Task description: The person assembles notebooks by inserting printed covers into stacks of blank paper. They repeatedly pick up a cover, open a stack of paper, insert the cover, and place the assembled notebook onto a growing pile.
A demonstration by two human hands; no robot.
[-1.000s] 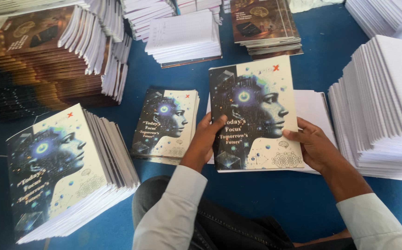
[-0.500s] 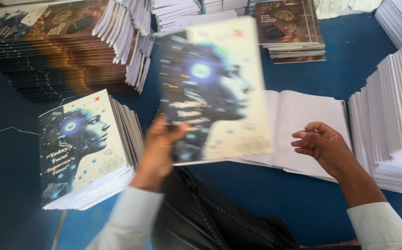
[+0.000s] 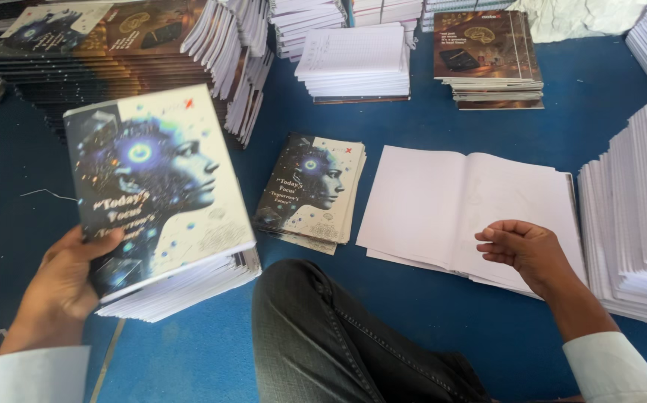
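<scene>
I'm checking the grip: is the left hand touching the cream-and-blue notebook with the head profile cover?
Touching. The head view shows the left hand with its thumb pressed on the notebook cover's lower left corner.

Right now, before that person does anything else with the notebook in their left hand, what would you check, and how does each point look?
1. Left hand grips the notebook at its lower left corner, thumb on the cover: ok.
2. Notebook is over the stack of finished notebooks beneath it: ok, though I cannot tell whether it already touches.
3. Notebook's edges line up with that stack: not ok, it is tilted.
4. Right hand rests on the open white pages, holding nothing: ok.
5. Small pile of printed covers lies within reach on the blue floor: ok.
</scene>
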